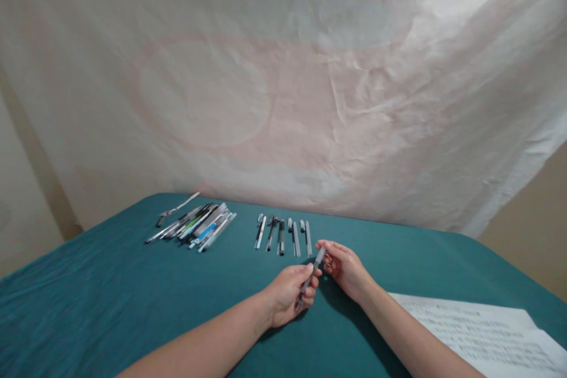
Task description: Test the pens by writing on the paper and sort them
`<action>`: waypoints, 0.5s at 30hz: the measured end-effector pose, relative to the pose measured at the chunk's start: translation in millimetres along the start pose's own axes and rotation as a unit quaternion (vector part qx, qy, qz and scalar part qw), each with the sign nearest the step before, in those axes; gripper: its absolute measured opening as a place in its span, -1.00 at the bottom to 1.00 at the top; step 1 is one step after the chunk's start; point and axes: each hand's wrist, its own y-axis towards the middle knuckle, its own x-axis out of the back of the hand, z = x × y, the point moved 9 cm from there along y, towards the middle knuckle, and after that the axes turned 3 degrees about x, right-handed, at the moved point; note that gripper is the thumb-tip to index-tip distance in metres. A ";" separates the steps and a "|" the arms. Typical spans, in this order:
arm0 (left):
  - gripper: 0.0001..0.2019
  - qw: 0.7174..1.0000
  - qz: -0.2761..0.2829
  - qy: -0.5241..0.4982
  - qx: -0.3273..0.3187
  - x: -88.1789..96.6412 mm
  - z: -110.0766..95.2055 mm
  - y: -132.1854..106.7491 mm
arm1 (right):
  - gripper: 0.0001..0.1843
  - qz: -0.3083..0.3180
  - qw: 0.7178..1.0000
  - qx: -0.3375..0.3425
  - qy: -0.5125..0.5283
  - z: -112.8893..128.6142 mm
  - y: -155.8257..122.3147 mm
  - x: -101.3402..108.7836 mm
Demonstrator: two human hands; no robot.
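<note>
A slim grey pen (318, 258) is held at a slant over the table, its upper end pointing away from me. My left hand (292, 292) wraps round its barrel, thumb on top. At that upper end, the curled fingers of my right hand (343, 269) pinch the capped part; the exact contact is partly hidden. Just beyond my hands, several pens lie side by side in a row, among them a clear pen (309, 239) and a dark one (281, 238), with small caps at or beside their far ends.
A loose heap of pens (204, 225) lies at the left, with a thin white strip (181, 205) behind it. Sheets of handwritten paper (491, 328) rest at the right. The table has a green cloth (133, 307); a pale hanging sheet (301, 100) rises behind it.
</note>
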 end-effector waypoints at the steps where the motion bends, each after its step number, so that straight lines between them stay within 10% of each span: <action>1: -0.84 1.000 0.001 -0.001 0.001 -0.1 0.2 -0.1 | -0.76 0.005 1.000 -0.001 0.005 -0.1 0.4 -0.7; 15: -0.85 1.000 0.002 0.007 0.003 -1.5 -0.5 -1.5 | -0.78 0.001 1.000 0.004 -0.003 -4.3 0.7 1.8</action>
